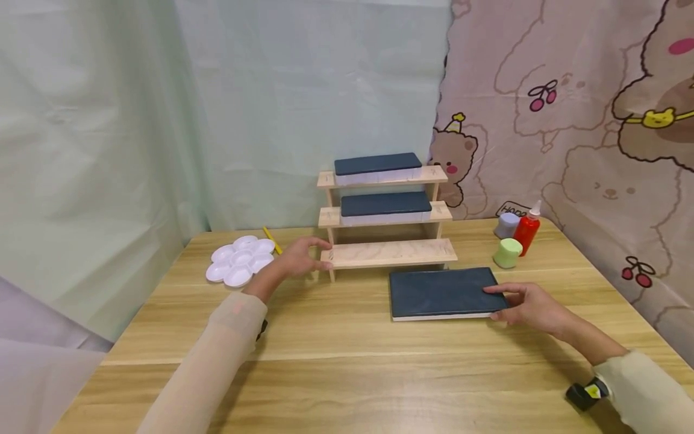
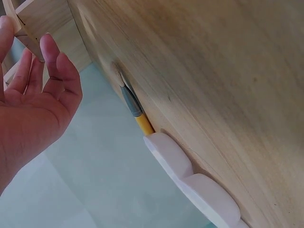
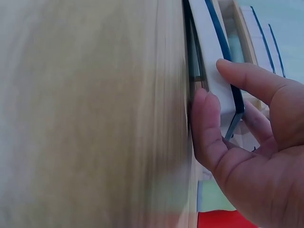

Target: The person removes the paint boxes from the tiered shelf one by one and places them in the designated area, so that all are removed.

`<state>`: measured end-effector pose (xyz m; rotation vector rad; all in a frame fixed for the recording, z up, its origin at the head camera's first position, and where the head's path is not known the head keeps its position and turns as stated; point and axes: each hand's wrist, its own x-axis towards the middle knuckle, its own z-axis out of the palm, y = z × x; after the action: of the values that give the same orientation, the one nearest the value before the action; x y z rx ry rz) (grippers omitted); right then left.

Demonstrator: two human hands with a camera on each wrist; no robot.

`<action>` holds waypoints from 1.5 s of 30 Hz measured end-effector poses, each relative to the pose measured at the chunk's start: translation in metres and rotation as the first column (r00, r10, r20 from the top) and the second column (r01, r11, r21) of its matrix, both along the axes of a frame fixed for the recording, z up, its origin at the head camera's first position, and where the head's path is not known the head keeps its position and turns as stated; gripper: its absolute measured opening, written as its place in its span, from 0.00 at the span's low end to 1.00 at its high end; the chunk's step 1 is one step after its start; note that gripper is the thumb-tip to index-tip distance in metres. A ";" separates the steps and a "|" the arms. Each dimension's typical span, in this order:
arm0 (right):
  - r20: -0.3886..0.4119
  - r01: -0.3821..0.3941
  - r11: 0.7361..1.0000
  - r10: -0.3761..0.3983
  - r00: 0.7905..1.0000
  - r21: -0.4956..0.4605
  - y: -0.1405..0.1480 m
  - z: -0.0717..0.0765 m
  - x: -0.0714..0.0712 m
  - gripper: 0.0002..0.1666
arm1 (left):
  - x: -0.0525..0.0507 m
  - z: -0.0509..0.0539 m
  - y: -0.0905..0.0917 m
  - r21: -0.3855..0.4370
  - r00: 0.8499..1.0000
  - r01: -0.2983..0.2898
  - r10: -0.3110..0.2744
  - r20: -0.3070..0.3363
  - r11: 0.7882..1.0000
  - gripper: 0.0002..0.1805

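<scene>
A three-step wooden rack (image 1: 390, 253) stands at the back of the table. My left hand (image 1: 298, 259) grips the left end of its bare lowest step, thumb and fingers on either side of the board (image 2: 29, 42). In front of the rack is a flat, notebook-like block (image 1: 439, 292) with a dark blue top and white sides. My right hand (image 1: 534, 307) pinches its right end, and the right wrist view shows fingers on the white side (image 3: 216, 52). Similar dark-topped blocks lie on the top step (image 1: 378, 164) and the middle step (image 1: 385, 204).
A white flower-shaped palette (image 1: 241, 258) and a yellow-handled brush (image 1: 273, 240) lie at the left. To the right stand a green-lidded jar (image 1: 508, 253), a lavender jar (image 1: 506, 225) and a red bottle (image 1: 526, 234). Curtains hang behind the table (image 1: 347, 374).
</scene>
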<state>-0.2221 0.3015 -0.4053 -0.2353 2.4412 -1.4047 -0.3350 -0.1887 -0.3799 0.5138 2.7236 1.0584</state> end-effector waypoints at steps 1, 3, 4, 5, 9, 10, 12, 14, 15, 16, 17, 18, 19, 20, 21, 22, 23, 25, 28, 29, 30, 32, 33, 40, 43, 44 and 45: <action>-0.003 -0.004 1.000 0.004 1.000 0.004 0.000 0.000 0.000 0.40 | 0.000 0.000 0.000 0.000 1.000 0.001 -0.001 -0.001 1.000 0.28; -0.004 -0.009 1.000 0.009 1.000 0.018 0.002 0.000 -0.001 0.40 | 0.000 -0.001 0.000 0.002 1.000 0.001 -0.001 0.000 1.000 0.28; -0.004 -0.021 0.999 0.022 1.000 0.026 0.002 0.000 -0.001 0.40 | 0.000 -0.001 0.000 0.004 1.000 0.001 -0.001 0.001 1.000 0.28; -0.003 -0.035 0.999 0.035 0.999 0.034 0.003 0.000 -0.002 0.40 | 0.000 -0.001 0.000 0.007 1.000 0.002 -0.002 0.002 1.000 0.28; 0.000 -0.111 0.992 0.112 0.994 0.060 0.008 0.000 -0.006 0.40 | -0.001 -0.002 0.000 0.009 1.000 0.006 -0.006 0.003 1.000 0.28; -0.012 -0.141 0.988 0.142 0.990 0.065 0.010 0.001 -0.007 0.40 | -0.001 -0.002 0.000 0.008 1.000 0.007 -0.007 0.004 1.000 0.28; -0.041 -0.183 0.980 0.187 0.982 0.076 0.013 0.002 -0.009 0.38 | -0.001 -0.002 0.000 0.004 1.000 0.007 -0.007 0.003 1.000 0.29; -0.069 -0.222 0.972 0.228 0.971 0.083 0.015 0.002 -0.010 0.37 | -0.001 -0.002 0.000 0.003 1.000 0.004 -0.004 0.006 1.000 0.29; -0.082 -0.238 0.968 0.245 0.966 0.086 0.016 0.002 -0.011 0.36 | -0.002 -0.003 0.000 0.003 1.000 0.002 -0.002 0.008 1.000 0.29; -0.098 -0.249 0.964 0.258 0.961 0.093 0.017 0.002 -0.012 0.36 | -0.002 -0.003 -0.001 0.002 1.000 0.005 -0.005 0.006 1.000 0.29; -0.106 -0.256 0.962 0.266 0.958 0.097 0.017 0.002 -0.012 0.35 | -0.002 -0.003 -0.001 0.003 1.000 0.003 -0.003 0.008 1.000 0.29; -0.110 -0.259 0.960 0.270 0.957 0.102 0.018 0.001 -0.013 0.35 | -0.002 -0.004 -0.001 0.003 1.000 0.004 -0.004 0.010 1.000 0.29; -0.115 -0.259 0.960 0.271 0.956 0.109 0.018 0.001 -0.013 0.35 | -0.003 -0.004 -0.001 0.002 1.000 0.004 -0.004 0.009 1.000 0.29; -0.119 -0.257 0.959 0.270 0.955 0.118 0.019 0.001 -0.013 0.35 | -0.003 -0.004 -0.001 0.001 1.000 0.003 -0.003 0.007 1.000 0.29; -0.124 -0.254 0.959 0.270 0.955 0.127 0.019 0.001 -0.014 0.35 | -0.003 -0.005 -0.001 -0.002 1.000 0.004 -0.004 0.005 1.000 0.29; -0.132 -0.254 0.957 0.272 0.953 0.140 0.019 0.001 -0.015 0.35 | -0.003 -0.005 -0.001 -0.003 1.000 0.006 -0.006 0.002 1.000 0.29; -0.138 -0.255 0.955 0.276 0.951 0.152 0.020 0.001 -0.015 0.35 | -0.003 -0.005 -0.001 -0.002 1.000 0.003 -0.003 0.004 1.000 0.28; -0.152 -0.260 0.949 0.288 0.946 0.177 0.021 0.001 -0.016 0.35 | -0.003 -0.005 -0.001 -0.006 1.000 0.008 -0.008 -0.003 1.000 0.28; -0.176 -0.275 0.937 0.314 0.933 0.214 0.022 0.002 -0.016 0.35 | -0.002 -0.005 -0.001 -0.005 1.000 0.007 -0.007 -0.006 1.000 0.28; -0.181 -0.278 0.933 0.321 0.930 0.227 0.022 0.002 -0.016 0.35 | -0.002 -0.005 -0.001 -0.005 1.000 0.004 -0.004 -0.005 1.000 0.28; -0.185 -0.281 0.928 0.329 0.926 0.243 0.022 0.003 -0.016 0.35 | -0.002 -0.005 -0.001 -0.006 1.000 0.007 -0.007 -0.008 1.000 0.29; -0.194 -0.287 0.917 0.346 0.918 0.276 0.022 0.004 -0.016 0.34 | -0.002 -0.005 -0.001 -0.004 1.000 0.007 -0.007 -0.007 1.000 0.29; -0.199 -0.289 0.912 0.354 0.914 0.292 0.023 0.004 -0.016 0.34 | -0.002 -0.005 -0.001 -0.001 1.000 0.008 -0.008 -0.006 1.000 0.29; -0.239 -0.289 0.895 0.379 0.894 0.341 0.024 0.004 -0.017 0.33 | -0.003 -0.004 -0.001 0.006 1.000 0.005 -0.005 -0.001 1.000 0.29; -0.240 -0.294 0.896 0.383 0.892 0.334 0.025 0.003 -0.018 0.33 | -0.002 -0.004 -0.001 0.003 1.000 0.008 -0.008 -0.005 1.000 0.29; -0.242 -0.299 0.896 0.387 0.890 0.329 0.026 0.003 -0.018 0.33 | -0.001 -0.003 -0.001 0.001 1.000 0.010 -0.010 -0.007 1.000 0.29; -0.244 -0.305 0.895 0.391 0.887 0.326 0.026 0.003 -0.018 0.33 | -0.001 -0.004 -0.002 0.002 1.000 0.010 -0.010 -0.007 1.000 0.29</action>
<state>-0.2403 0.3272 -0.4021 -0.8374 2.6240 -0.9085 -0.3360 -0.1903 -0.3835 0.5315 2.7234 1.0583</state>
